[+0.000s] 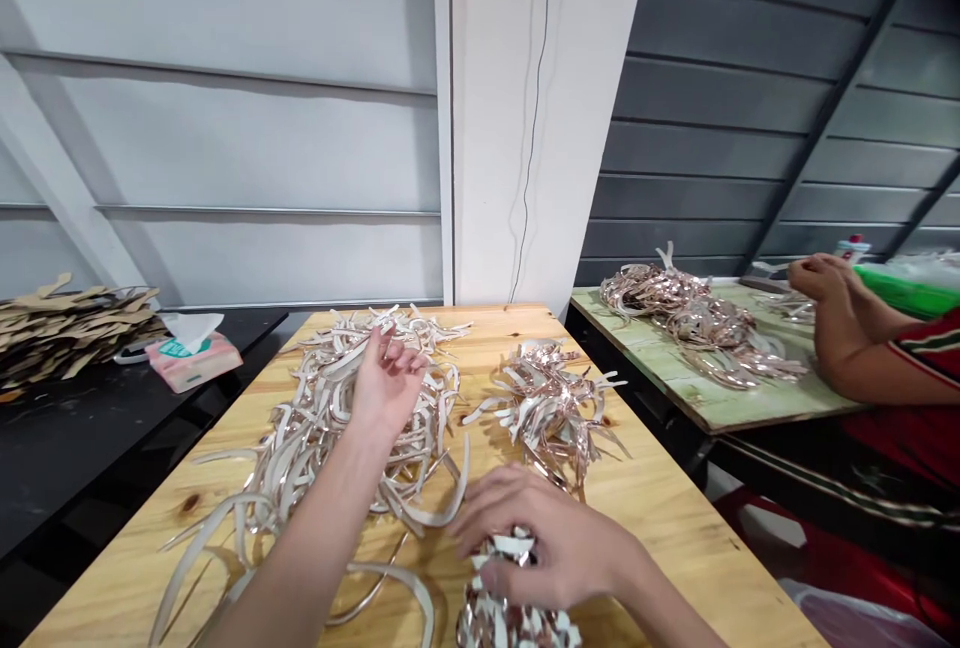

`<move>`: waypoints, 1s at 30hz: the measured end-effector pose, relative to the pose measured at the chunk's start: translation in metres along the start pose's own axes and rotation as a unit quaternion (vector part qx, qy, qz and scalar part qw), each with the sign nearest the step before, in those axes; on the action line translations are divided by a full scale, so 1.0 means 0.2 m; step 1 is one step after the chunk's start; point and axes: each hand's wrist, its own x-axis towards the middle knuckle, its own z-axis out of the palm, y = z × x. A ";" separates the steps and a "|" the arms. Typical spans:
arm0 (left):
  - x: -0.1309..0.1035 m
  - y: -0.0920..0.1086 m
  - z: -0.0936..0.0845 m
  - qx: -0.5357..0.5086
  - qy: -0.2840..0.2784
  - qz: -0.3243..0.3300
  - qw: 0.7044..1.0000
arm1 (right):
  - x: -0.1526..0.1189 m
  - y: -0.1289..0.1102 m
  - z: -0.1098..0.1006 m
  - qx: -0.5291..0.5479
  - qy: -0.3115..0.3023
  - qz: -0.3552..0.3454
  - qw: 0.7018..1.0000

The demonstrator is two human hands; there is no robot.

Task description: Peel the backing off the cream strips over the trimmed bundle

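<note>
Thin strips, white on one side and shiny rose-gold on the other, lie in a large tangled pile (322, 428) on the wooden table. My left hand (386, 378) is over this pile, palm turned up and fingers loosely curled but apart, with nothing visible in it. Closer to me, my right hand (544, 533) arches over a bundle of short, crinkled strips (517, 618). Its thumb and fingers are spread over the top of the bundle, slightly blurred. Beyond that hand sits a second, smaller heap of strips (551, 403).
On the left, a black table (52, 458) holds brown cut scraps (71, 333) and a pink tissue pack (193, 358). At right, another person's hands (825, 278) are above a pale green table (694, 398) with more rose-gold strips (705, 318). A white pillar (487, 128) stands behind my table.
</note>
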 end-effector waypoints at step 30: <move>-0.30 -0.32 0.03 0.317 -0.125 -0.254 0.905 | -0.06 0.40 -0.25 -0.017 0.694 0.083 0.715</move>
